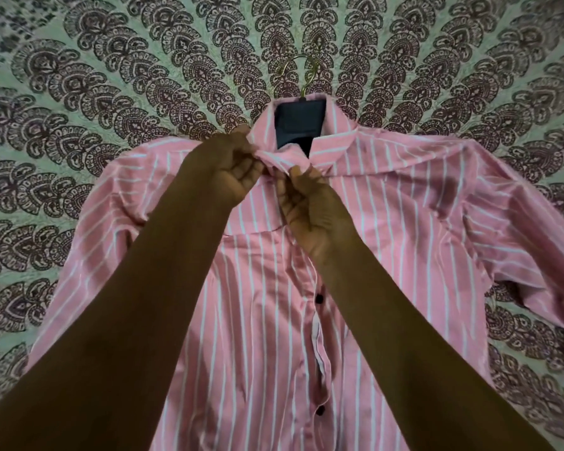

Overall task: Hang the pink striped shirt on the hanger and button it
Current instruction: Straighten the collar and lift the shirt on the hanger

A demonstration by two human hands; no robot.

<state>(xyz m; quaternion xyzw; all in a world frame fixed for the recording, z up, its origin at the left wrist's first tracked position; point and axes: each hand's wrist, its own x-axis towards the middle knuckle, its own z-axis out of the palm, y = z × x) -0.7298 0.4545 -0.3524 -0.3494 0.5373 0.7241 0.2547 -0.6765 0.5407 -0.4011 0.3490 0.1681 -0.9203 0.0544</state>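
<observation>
Head view: patterned bedspread [79,125] filling the scene; pink striped shirt [404,222] flat on it at centre, sleeves spread left and right. Dark hanger [298,123] inside the far collar, gold hook beyond. Left hand [228,170] and right hand [310,206] both closed, pinching fabric just below the collar. Two black buttons [319,298] nearer.

Both bare forearms extended forward, left hand [228,170] and right hand [310,206] close together, fingers curled pinching
</observation>
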